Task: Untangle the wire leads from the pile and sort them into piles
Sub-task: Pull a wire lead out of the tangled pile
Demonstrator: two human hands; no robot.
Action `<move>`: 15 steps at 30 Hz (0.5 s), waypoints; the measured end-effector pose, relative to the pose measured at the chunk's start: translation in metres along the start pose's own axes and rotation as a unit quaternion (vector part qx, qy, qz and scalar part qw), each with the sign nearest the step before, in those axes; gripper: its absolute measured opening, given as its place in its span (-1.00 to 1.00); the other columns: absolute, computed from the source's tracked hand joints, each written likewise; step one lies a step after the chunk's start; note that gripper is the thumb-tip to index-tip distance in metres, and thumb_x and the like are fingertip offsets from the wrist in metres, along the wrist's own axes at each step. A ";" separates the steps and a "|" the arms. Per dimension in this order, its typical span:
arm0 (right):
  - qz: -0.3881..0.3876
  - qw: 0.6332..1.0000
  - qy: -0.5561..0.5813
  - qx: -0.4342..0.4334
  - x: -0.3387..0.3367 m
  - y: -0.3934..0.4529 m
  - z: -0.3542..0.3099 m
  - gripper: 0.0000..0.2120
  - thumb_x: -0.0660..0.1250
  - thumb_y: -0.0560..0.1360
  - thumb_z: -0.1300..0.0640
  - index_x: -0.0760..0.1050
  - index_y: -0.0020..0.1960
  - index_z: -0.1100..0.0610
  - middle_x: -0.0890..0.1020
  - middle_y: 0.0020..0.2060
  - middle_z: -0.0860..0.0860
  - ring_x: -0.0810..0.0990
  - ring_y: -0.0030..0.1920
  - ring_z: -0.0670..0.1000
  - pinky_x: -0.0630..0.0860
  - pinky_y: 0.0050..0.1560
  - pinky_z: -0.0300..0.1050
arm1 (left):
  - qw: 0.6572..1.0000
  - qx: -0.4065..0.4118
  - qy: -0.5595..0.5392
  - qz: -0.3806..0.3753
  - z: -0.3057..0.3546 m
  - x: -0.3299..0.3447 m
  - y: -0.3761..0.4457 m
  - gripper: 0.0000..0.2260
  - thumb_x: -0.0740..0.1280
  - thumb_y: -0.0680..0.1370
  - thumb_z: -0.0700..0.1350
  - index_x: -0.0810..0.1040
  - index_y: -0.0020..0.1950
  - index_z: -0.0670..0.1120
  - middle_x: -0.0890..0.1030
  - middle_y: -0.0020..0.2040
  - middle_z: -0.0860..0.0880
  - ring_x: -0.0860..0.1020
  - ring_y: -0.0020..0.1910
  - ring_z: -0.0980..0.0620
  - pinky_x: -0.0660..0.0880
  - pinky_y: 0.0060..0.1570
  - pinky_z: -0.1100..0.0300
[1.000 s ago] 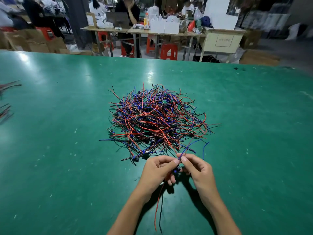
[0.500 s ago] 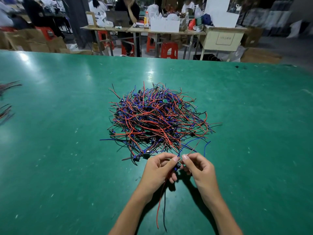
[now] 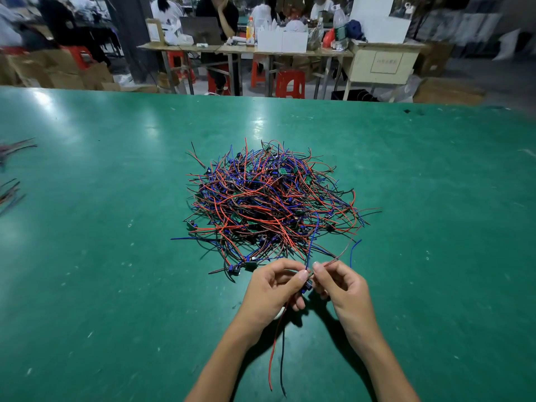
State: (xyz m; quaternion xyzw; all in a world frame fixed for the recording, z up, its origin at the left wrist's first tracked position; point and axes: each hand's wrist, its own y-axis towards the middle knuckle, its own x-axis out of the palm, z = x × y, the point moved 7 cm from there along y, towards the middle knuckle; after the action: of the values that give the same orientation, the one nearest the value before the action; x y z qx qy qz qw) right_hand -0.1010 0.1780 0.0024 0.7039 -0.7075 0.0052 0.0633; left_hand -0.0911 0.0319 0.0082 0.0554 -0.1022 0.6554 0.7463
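A tangled pile of red, blue and black wire leads (image 3: pixel 269 204) with small connectors lies in the middle of the green table (image 3: pixel 116 256). Just in front of it my left hand (image 3: pixel 272 291) and my right hand (image 3: pixel 339 288) meet, both pinching one wire lead (image 3: pixel 307 285) with a small dark connector. Its red and black wires (image 3: pixel 277 352) hang down toward me between my forearms. A blue wire (image 3: pixel 311 245) and a thin red one run from my fingertips up into the pile's near edge.
Two small sorted bunches of leads (image 3: pixel 13 149) lie at the table's far left edge. Beyond the table's far edge stand work desks, red stools (image 3: pixel 290 82), cardboard boxes and seated people.
Both hands have stayed together at the pile's near edge, lifting the held lead slightly; the blue wire now stretches more upright from the fingertips. The dangling red and black wires swung a little.
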 end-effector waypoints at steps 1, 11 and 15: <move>-0.001 1.000 0.001 0.000 0.000 0.000 0.000 -0.77 0.44 0.49 0.00 0.60 -0.21 0.14 0.59 -0.39 -0.02 0.49 -0.36 -0.09 0.46 -0.29 -0.32 | 1.000 -0.002 0.002 0.001 -0.001 0.000 0.000 -0.96 0.37 0.59 -0.29 0.59 0.03 -0.24 0.60 -0.26 -0.17 0.53 -0.49 0.03 0.52 -0.41 0.23; 0.000 1.000 -0.027 0.000 0.003 -0.003 0.000 -0.86 0.41 0.54 0.07 0.74 -0.02 0.06 0.73 -0.24 0.01 0.57 -0.30 -0.16 0.49 -0.22 -0.33 | 0.999 0.002 0.030 0.014 -0.008 -0.001 0.002 -0.90 0.40 0.59 -0.23 0.71 0.03 -0.18 0.69 -0.24 -0.12 0.54 -0.45 0.01 0.52 -0.42 0.22; -0.003 0.999 -0.048 -0.013 0.002 -0.003 -0.001 -0.84 0.38 0.59 0.18 0.74 -0.01 0.03 0.75 -0.11 0.02 0.59 -0.26 -0.17 0.48 -0.19 -0.35 | 0.999 0.003 0.047 0.004 -0.009 0.000 0.001 -0.89 0.40 0.59 -0.20 0.74 -0.01 -0.14 0.71 -0.22 -0.13 0.54 -0.44 -0.01 0.52 -0.40 0.21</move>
State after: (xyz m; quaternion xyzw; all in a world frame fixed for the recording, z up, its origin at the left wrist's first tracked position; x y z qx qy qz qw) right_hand -0.0981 0.1756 0.0036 0.7043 -0.7078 -0.0381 0.0386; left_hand -0.0915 0.0344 -0.0001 0.0259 -0.0650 0.6609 0.7472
